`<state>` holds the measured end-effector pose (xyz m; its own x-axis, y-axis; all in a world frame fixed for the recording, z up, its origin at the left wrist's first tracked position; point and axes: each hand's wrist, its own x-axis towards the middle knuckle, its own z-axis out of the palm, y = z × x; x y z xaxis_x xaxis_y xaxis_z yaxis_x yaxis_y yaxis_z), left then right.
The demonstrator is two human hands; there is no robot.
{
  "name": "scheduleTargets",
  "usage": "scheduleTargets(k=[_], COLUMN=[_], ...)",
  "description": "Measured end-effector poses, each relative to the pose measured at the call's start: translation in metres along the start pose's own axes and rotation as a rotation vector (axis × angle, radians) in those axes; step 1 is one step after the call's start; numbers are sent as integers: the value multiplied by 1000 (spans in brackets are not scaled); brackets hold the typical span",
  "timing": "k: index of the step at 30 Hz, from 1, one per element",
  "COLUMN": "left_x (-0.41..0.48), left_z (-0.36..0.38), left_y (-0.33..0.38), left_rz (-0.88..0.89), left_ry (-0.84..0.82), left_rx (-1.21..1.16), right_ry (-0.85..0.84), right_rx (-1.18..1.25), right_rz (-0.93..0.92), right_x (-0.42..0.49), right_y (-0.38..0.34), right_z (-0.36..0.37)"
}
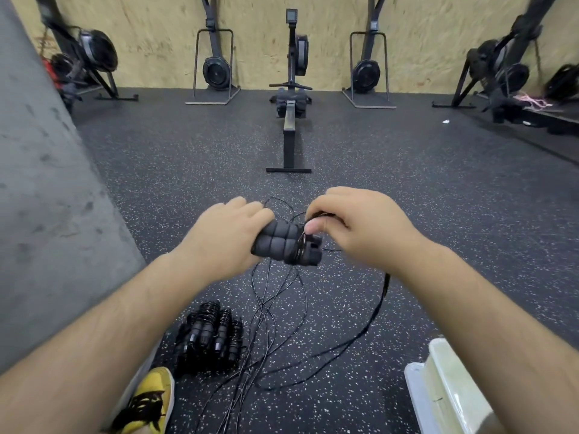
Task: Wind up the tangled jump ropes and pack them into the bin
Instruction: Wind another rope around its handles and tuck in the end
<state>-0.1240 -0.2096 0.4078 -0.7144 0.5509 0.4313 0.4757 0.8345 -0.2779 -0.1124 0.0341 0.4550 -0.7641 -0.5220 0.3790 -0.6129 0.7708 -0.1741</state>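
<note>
Nearest, lower left: one yellow shoe (151,397) with black laces, on the speckled black rubber floor (423,198). Lower right: pale plastic bin (451,389), only a corner in view, contents not visible, standing well apart from the ropes. Between shoe and bin, closer to the shoe: a pile of wound jump ropes (209,335), black, their cords coiled round paired handles, lying side by side on the floor. Just beside the pile, to its right: loose cords (272,324), thin and black, crossing one another and trailing from the floor up to the hands; one blurred strand runs down from under the right wrist. Above these, held in the air: a pair of black foam handles (280,242), ribbed, lying side by side, with several turns of cord wrapped round them near their right end. Left hand (224,236): fingers curled round the left end of the handles, gripping both. Right hand (357,223): thumb and fingers pinching cord at the wrapped end of the handles. Left edge: grey concrete pillar (40,189). Further off, centre: rowing machine (291,120), its rail pointing toward the camera. At the back: black upright machines (216,67) ranged along a plywood wall (150,36).
</note>
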Motion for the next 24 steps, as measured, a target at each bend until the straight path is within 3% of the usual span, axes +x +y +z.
scheduleTargets(k=[7,13,17,22,24], left_x=[-8,-6,-5,-2,-1], left_z=[-15,-32,-34,-33,-31], left_y=[13,17,22,28,29], left_rz=[93,-71,-162,-351,-405], left_ry=[5,141,161,201,197], left_rx=[-200,-329,-369,-388,-350], right_ry=[-18,44,-23,-163,-165], right_rx=[178,381,572,418,472], right_rz=[13,46,86,238,323], right_x=[5,6,5,14,13], right_y=[23,21,11,-7,-20], right_z=[14,18,26,46,54])
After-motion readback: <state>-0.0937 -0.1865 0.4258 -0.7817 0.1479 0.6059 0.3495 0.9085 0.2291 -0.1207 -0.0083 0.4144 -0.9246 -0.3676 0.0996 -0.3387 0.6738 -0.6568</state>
